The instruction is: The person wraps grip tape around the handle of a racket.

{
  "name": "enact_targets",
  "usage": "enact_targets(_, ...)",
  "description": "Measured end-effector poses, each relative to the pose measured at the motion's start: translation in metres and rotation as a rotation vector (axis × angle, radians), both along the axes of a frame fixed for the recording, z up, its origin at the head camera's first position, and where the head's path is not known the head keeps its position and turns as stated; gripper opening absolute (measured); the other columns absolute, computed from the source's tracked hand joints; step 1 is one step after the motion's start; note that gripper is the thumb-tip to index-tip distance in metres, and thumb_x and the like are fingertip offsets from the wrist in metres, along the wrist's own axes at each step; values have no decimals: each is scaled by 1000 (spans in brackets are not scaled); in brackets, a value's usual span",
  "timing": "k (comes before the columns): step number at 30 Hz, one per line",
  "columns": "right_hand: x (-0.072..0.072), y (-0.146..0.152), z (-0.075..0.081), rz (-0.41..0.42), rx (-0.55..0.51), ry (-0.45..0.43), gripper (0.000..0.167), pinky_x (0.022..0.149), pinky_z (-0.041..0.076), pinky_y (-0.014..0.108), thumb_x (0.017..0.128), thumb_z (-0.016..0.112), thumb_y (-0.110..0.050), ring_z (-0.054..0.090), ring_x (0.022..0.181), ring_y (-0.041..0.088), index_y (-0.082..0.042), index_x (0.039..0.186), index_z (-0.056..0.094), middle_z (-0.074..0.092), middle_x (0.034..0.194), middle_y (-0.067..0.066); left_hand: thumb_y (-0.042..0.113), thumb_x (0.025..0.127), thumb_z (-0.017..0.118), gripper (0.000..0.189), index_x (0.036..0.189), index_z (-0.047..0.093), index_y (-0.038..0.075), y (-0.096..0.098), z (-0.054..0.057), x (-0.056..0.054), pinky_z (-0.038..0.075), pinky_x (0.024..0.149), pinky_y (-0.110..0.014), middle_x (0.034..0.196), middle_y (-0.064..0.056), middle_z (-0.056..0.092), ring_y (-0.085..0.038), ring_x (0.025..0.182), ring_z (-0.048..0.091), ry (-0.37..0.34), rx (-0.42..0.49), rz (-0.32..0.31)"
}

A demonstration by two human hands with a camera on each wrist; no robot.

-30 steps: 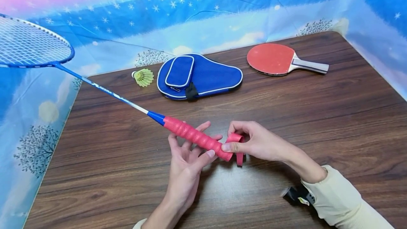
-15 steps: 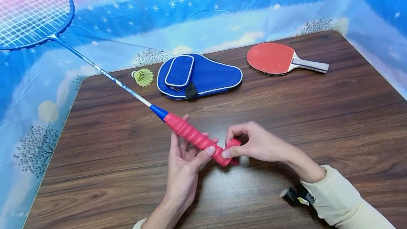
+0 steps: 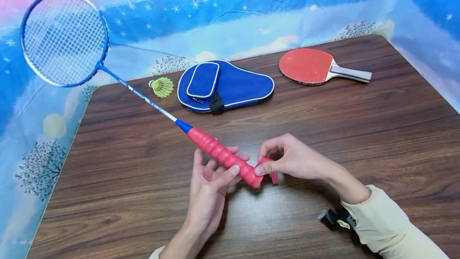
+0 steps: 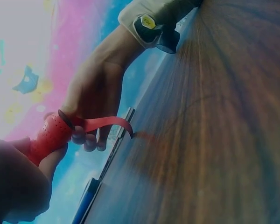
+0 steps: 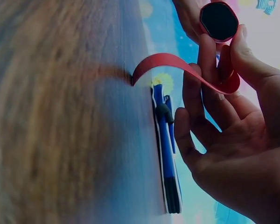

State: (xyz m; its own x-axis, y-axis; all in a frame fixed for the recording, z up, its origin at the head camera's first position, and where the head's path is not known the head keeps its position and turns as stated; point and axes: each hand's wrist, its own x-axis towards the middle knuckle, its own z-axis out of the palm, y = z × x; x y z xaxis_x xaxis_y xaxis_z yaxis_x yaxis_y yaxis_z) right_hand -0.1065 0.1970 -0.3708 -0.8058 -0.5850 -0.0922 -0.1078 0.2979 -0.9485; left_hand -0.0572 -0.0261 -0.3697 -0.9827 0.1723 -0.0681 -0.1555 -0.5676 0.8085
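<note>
A blue and white badminton racket (image 3: pixel 143 98) is held above the table, its head up to the far left and its butt toward me. My left hand (image 3: pixel 206 195) supports the wrapped handle from below, thumb pressed on top near the butt. Red perforated grip tape (image 3: pixel 215 150) covers the handle in overlapping turns. At the butt end, my right hand (image 3: pixel 296 159) pinches the tape between thumb and index finger. A loose tail of tape (image 5: pixel 165 59) curves down to the tabletop in the right wrist view, where the dark butt cap (image 5: pixel 218 22) faces the camera.
Along the back of the brown wooden table (image 3: pixel 118 195) lie a yellow shuttlecock (image 3: pixel 162 87), a blue paddle case (image 3: pixel 240 85) and a red table tennis paddle (image 3: pixel 307 66). Patterned cloth (image 3: pixel 230 7) hangs behind. A black wrist camera (image 3: pixel 336 219) sits at the right sleeve.
The racket's head, cut off at the left edge before, has swung right into full view as the handle turned in my left hand. My right hand stays at the butt, still pinching the tape.
</note>
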Motion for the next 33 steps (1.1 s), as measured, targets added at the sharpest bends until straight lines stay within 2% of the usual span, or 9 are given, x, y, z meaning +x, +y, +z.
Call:
enact_targets(3, 0, -1, 0, 4, -7, -25, 17, 60, 39, 27, 82, 80, -34, 56, 67, 21, -21, 85, 70, 68, 76, 3, -12, 89, 60, 71, 144, 24, 13, 0, 0, -1, 51, 91, -51, 138, -30, 40, -48, 117, 54, 13, 7, -19)
enact_targets(7, 1, -1, 0, -2, -27, -53, 18, 55, 40, 27, 81, 82, -32, 58, 59, 33, -18, 84, 70, 66, 73, 11, -14, 87, 60, 76, 149, 26, 16, 0, 1, 0, 53, 89, -47, 131, -23, 42, -48, 120, 52, 13, 1, -20)
enact_targets(10, 3, -1, 1, -8, -28, -59, 19, 52, 40, 28, 81, 82, -32, 57, 56, 38, -18, 84, 69, 64, 72, 13, -14, 87, 61, 78, 150, 28, 17, 0, 1, 0, 54, 86, -44, 128, -20, 44, -46, 119, 53, 8, -10, -22)
enact_targets(15, 4, -1, 1, -20, -22, -52, 20, 51, 43, 31, 80, 82, -33, 56, 55, 38, -18, 84, 69, 63, 72, 8, -12, 89, 60, 71, 147, 30, 16, 0, 1, -1, 52, 88, -51, 135, -22, 45, -46, 118, 55, 17, -24, -36)
enact_targets(19, 4, -1, 2, -39, -10, -54, 22, 50, 46, 33, 79, 82, -35, 57, 55, 37, -18, 83, 69, 63, 71, 5, -10, 91, 59, 66, 144, 29, 14, 0, 1, 0, 53, 84, -54, 141, -19, 46, -45, 118, 55, 40, -30, -55)
enact_targets(21, 5, -2, 3, -45, 7, -44, 23, 54, 47, 34, 78, 83, -37, 58, 58, 33, -19, 83, 69, 63, 71, 4, -11, 90, 59, 67, 143, 27, 15, 0, 1, 0, 53, 84, -53, 142, -16, 46, -45, 119, 54, 50, -35, -61)
enact_targets(26, 6, -4, 4, -56, 31, -14, 24, 60, 49, 37, 77, 84, -39, 58, 65, 23, -21, 81, 68, 63, 72, 1, -8, 87, 66, 73, 142, 26, 18, 2, 2, 0, 53, 87, -49, 142, -19, 42, -43, 119, 55, 39, -76, -49)
enact_targets(33, 7, -6, 4, -21, -2, -20, 27, 52, 53, 41, 76, 85, -37, 56, 58, 25, -19, 83, 66, 62, 74, 1, -10, 85, 69, 84, 147, 24, 25, 2, 0, 1, 54, 88, -41, 138, -23, 42, -43, 116, 57, 14, -119, -33)
